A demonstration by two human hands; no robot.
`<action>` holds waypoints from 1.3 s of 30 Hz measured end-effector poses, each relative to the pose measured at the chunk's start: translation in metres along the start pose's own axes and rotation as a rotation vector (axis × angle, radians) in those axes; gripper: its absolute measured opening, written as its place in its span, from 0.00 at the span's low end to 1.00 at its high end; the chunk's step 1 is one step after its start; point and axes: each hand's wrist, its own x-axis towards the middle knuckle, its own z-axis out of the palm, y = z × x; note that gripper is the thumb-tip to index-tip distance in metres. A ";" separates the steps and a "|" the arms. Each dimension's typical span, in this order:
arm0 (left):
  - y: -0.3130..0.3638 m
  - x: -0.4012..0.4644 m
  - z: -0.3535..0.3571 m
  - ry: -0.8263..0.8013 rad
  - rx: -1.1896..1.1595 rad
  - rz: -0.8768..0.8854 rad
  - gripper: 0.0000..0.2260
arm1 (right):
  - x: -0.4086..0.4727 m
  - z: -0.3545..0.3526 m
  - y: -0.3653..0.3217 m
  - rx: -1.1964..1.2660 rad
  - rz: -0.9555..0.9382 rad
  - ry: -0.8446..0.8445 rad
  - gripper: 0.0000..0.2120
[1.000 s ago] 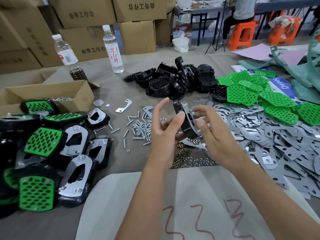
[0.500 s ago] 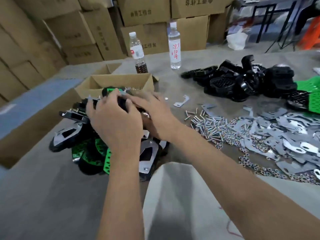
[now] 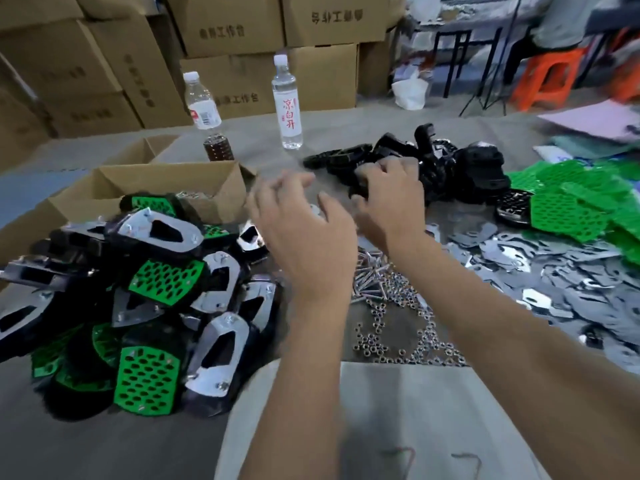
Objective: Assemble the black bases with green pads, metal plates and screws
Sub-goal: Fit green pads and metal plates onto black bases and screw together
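Head view:
Left hand (image 3: 304, 233): hovering above the table, fingers loosely spread, gripping nothing.
Right hand (image 3: 388, 199): fingers curling onto the heap of black plastic bases (image 3: 450, 168); grip unclear.
Green perforated pads (image 3: 575, 202): lying far right.
Flat metal plates (image 3: 540, 268): lying beneath the pads.
Steel screws (image 3: 370, 275): lying between the forearms.

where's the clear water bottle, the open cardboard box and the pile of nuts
clear water bottle (image 3: 286, 109), head view, on its white label
open cardboard box (image 3: 166, 188), head view, on its front wall
pile of nuts (image 3: 408, 344), head view, on the nuts near the middle
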 end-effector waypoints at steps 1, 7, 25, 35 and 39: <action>0.003 -0.005 0.015 -0.067 -0.017 -0.040 0.08 | 0.006 -0.002 0.022 -0.089 0.070 0.023 0.25; 0.008 -0.032 0.076 -0.362 -0.168 -0.283 0.07 | 0.023 -0.002 0.098 -0.305 -0.087 0.072 0.26; 0.043 -0.112 0.124 -0.763 -0.695 -0.903 0.09 | -0.101 -0.074 0.213 0.139 0.414 0.232 0.13; 0.060 -0.134 0.128 -0.818 -0.728 -0.971 0.05 | -0.036 -0.081 0.263 -0.450 0.290 -0.112 0.25; 0.054 -0.129 0.126 -0.831 -0.762 -1.001 0.08 | -0.050 -0.091 0.252 -0.150 0.343 0.254 0.20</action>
